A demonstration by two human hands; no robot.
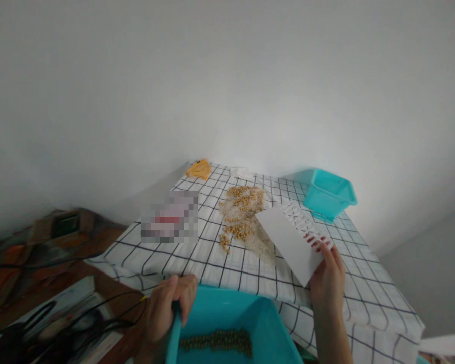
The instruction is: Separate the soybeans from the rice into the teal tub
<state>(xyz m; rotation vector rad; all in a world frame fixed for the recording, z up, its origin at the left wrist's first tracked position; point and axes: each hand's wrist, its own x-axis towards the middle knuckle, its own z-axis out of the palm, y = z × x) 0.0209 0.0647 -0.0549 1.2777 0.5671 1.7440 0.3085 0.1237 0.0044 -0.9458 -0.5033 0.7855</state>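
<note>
My left hand (170, 303) is wrapped around the left rim of a turquoise plastic bin (235, 298) at the table's front edge. A layer of small dark green beans (218, 341) lies on the bin's bottom. In my right hand (328, 273) is a stiff white card (288, 242), held tilted over the tablecloth. A row of slot-like cut-outs runs along its right side, and my fingers show there. Just left of the card, yellow soybeans (238, 231) are spread on the cloth, mixed with fine pale grains (260, 242) that look like rice.
A second turquoise bin (329, 194) stands at the back right of the checked tablecloth (212, 263). An orange cloth or bag (199, 169) and a white item (241, 173) lie at the back. A pixelated pack sits left. Cables and a box (72, 313) clutter the lower left.
</note>
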